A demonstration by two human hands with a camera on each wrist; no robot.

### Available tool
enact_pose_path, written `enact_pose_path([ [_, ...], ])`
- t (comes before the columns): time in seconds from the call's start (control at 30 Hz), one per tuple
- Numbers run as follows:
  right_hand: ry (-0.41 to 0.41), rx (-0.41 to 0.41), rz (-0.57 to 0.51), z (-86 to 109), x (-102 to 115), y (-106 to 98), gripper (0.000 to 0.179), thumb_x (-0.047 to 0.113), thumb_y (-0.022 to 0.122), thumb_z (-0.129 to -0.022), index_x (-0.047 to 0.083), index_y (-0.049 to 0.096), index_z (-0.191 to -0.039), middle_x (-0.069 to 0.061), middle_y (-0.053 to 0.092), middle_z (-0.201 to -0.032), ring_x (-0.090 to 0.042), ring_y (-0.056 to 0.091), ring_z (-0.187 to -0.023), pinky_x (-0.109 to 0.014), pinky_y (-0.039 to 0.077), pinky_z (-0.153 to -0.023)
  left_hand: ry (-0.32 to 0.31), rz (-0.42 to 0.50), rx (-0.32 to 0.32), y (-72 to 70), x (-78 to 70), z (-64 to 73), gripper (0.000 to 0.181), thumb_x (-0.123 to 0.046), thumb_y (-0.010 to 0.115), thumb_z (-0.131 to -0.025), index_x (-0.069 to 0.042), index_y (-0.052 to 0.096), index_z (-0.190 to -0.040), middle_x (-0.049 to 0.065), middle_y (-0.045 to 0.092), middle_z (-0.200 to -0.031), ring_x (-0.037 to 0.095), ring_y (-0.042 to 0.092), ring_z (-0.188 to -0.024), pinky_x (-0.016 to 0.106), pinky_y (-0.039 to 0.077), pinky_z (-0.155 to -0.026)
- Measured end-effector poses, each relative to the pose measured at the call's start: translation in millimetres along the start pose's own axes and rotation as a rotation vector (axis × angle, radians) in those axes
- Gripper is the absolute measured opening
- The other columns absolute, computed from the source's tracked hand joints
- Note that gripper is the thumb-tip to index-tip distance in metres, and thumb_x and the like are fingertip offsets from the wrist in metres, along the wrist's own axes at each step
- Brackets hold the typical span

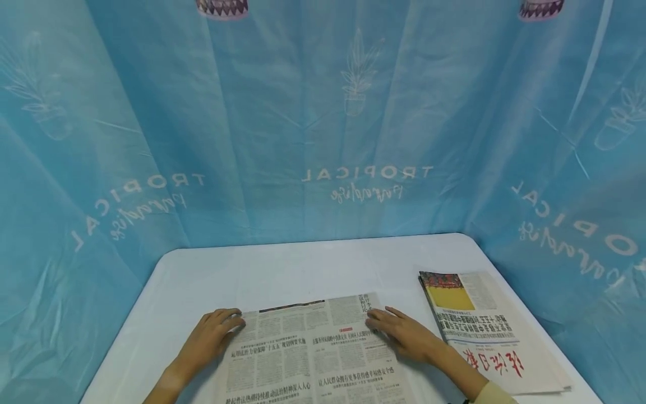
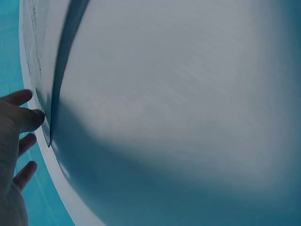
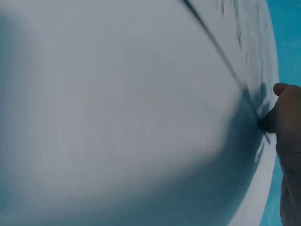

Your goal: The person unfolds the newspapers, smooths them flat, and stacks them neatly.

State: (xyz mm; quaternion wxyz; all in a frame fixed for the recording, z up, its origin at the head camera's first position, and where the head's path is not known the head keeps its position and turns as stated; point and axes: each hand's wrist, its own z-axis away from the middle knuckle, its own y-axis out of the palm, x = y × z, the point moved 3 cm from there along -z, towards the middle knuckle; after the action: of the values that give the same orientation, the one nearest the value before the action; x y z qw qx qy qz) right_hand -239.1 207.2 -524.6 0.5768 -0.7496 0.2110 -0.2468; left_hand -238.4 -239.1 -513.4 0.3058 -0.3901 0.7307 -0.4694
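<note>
Nearest me, a grey-white printed newspaper sheet lies on the white bench, top pointing away, near end cut off, long axis unclear. My left hand spreads fingers at its left edge; whether my right hand pinches its right, I cannot tell.

I see a pale cream sleeve, near right, on the right forearm; left forearm, left hand and right hand are bare.
</note>
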Motion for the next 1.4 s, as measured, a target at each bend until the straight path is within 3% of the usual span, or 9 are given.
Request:
enact_pose_path([
  [0.17, -0.056, 0.052, 0.107, -3.0, -13, 2, 0.075, 0.001, 0.075, -0.077, 0.003, 0.044, -0.146, -0.016, 0.046, -0.148, -0.032, 0.048, -0.133, -0.048, 0.038, -0.108, 0.143, -0.066, -0.002, -5.2, 2.9, 8.2, 0.047, 0.000, 0.080, -0.074, -0.016, 0.068, -0.116, 0.006, 0.064, -0.124, 0.025, 0.061, -0.112, 0.045, 0.048, -0.093],
  [0.27, -0.087, 0.063, 0.148, -3.4, -11, 3, 0.080, 0.005, 0.080, -0.074, 0.003, 0.045, -0.145, -0.016, 0.047, -0.147, -0.031, 0.049, -0.132, -0.047, 0.040, -0.106, 0.237, -0.136, -0.022, -7.1, 5.2, 14.2, 0.054, -0.005, 0.081, -0.071, -0.018, 0.066, -0.121, 0.004, 0.064, -0.125, 0.022, 0.062, -0.110, 0.042, 0.049, -0.089],
  [0.47, -0.111, 0.041, 0.168, 8.1, -10, 5, 0.079, 0.006, 0.082, -0.070, 0.001, 0.048, -0.142, -0.017, 0.051, -0.144, -0.031, 0.053, -0.128, -0.046, 0.043, -0.103, 0.335, -0.217, 0.017, -1.7, 2.4, 12.9, 0.055, -0.009, 0.081, -0.070, -0.018, 0.064, -0.122, 0.004, 0.064, -0.124, 0.021, 0.064, -0.105, 0.039, 0.049, -0.084],
  [0.73, -0.107, -0.007, 0.138, 7.4, -10, 5, 0.070, 0.012, 0.077, -0.080, 0.000, 0.047, -0.142, -0.018, 0.050, -0.144, -0.032, 0.052, -0.129, -0.045, 0.043, -0.103, 0.346, -0.280, 0.025, -0.5, 9.4, 11.3, 0.057, -0.009, 0.080, -0.071, -0.018, 0.063, -0.124, 0.003, 0.063, -0.127, 0.020, 0.063, -0.109, 0.038, 0.049, -0.085],
  [1.03, -0.128, -0.014, 0.154, 12.0, -9, 6, 0.070, 0.016, 0.078, -0.079, -0.001, 0.049, -0.141, -0.019, 0.052, -0.142, -0.032, 0.054, -0.127, -0.047, 0.043, -0.101, 0.409, -0.295, 0.051, -4.0, 9.1, 15.3, 0.061, -0.012, 0.077, -0.075, -0.022, 0.060, -0.133, 0.004, 0.060, -0.132, 0.022, 0.061, -0.113, 0.037, 0.048, -0.081],
  [1.4, -0.106, -0.045, 0.114, 11.0, -9, 7, 0.063, 0.009, 0.071, -0.083, 0.001, 0.049, -0.141, -0.017, 0.051, -0.143, -0.032, 0.053, -0.129, -0.047, 0.042, -0.102, 0.421, -0.252, 0.021, -5.5, 16.2, 20.6, 0.066, -0.012, 0.075, -0.077, -0.021, 0.054, -0.138, 0.005, 0.057, -0.137, 0.022, 0.059, -0.117, 0.036, 0.047, -0.079],
])
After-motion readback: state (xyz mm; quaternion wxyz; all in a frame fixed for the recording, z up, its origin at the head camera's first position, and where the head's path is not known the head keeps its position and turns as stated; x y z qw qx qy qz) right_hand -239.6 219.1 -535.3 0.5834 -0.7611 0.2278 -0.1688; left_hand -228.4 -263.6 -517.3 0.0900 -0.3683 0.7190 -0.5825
